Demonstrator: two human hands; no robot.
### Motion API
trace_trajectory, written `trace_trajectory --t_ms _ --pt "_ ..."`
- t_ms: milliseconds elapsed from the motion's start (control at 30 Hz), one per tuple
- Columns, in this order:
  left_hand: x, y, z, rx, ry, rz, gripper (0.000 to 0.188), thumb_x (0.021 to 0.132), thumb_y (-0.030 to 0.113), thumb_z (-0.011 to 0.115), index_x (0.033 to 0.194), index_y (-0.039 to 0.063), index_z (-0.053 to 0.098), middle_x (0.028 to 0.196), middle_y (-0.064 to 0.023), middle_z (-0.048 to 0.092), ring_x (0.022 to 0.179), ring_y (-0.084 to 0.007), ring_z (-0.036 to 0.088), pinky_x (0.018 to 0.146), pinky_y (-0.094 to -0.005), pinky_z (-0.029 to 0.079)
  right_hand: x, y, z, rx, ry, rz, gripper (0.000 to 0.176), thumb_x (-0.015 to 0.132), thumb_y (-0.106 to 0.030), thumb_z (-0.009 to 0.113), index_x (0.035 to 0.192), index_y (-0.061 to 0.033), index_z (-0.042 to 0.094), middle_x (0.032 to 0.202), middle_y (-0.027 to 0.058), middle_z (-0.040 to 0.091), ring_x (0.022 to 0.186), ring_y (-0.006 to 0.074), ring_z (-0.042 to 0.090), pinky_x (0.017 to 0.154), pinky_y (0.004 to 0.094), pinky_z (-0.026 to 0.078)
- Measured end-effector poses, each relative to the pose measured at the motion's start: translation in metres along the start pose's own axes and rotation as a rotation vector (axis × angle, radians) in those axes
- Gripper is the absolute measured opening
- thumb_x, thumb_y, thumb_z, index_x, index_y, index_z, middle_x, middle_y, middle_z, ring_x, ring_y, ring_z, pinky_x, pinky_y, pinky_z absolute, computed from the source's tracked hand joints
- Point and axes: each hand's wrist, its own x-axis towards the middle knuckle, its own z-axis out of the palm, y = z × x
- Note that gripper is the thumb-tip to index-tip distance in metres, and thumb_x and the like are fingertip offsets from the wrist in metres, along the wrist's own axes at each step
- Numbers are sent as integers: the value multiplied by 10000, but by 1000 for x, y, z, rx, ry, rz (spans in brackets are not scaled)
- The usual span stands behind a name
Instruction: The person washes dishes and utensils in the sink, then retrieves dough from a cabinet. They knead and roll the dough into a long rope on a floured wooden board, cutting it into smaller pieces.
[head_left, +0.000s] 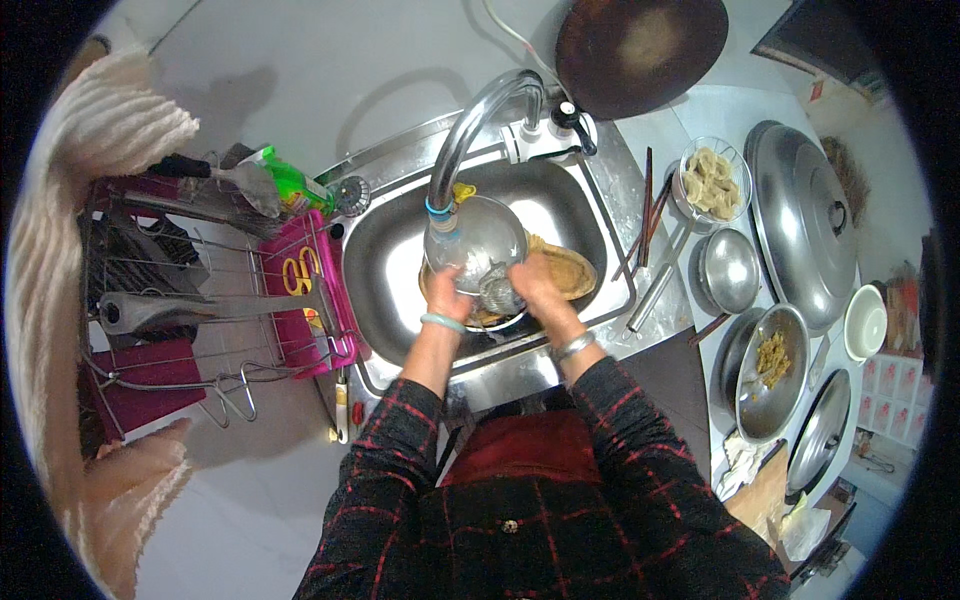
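A round metal bowl (480, 225) lies tilted under the faucet spout in the stainless steel sink (382, 277). My left hand (452, 297), with a pale bangle at the wrist, grips the bowl's near left edge. Bunched in my right hand (536, 283) is a grey scouring pad (498, 289), pressed to the near right part of the bowl. Beneath the bowl, partly hidden, sits another vessel with brownish contents. A tan, oval, ribbed object (568, 271), perhaps a gourd scrubber, rests to the right of my right hand. Something small and yellow (464, 192) shows by the spout.
The curved faucet (480, 112) arches over the sink. A wire rack (225, 300) with utensils stands at left. On the right are chopsticks (646, 210), a strainer of dumplings (709, 184), a small metal bowl (731, 270), a bowl of filling (776, 375) and a large lid (802, 217).
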Motion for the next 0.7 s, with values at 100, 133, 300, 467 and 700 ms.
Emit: trace_trajectory --t_ms 100,133,300,467,700 --pt "18 19 -6 167 -158 60 327 891 19 545 1212 -21 590 1107 -155 680 972 -288 691 866 -450 581 4 -3 -6 86 -219 112 377 790 -180 614 995 126 691 1007 332 684 1011 471 670 875 462 544" --pt "21 15 -7 140 -78 152 319 897 10 546 1211 -18 594 1099 -144 683 962 -278 692 855 -441 584 -1 -5 -3 192 -158 171 378 788 -185 615 991 124 691 1011 336 679 1012 475 666 879 464 542" --pt "16 -21 -19 -58 -7 -63 302 974 79 561 1269 20 563 1108 -144 686 998 -301 679 870 -466 584 -27 -13 14 54 165 -197 321 805 -127 600 1020 102 670 1015 337 675 1006 502 644 890 490 517" --pt "16 39 -23 -21 259 -261 504 1015 368 547 1315 -32 493 1205 -268 624 1160 -455 591 1038 -545 484 -26 -18 -1 -379 242 -389 350 826 -103 635 1105 84 538 981 335 663 909 471 682 812 534 538" --pt "0 54 0 -135 128 -144 96 980 83 602 1033 3 607 907 -90 675 703 -169 634 485 -270 460 -57 -46 -26 -506 -291 -499 476 802 -196 710 1159 93 584 1078 303 670 953 445 685 869 468 556"
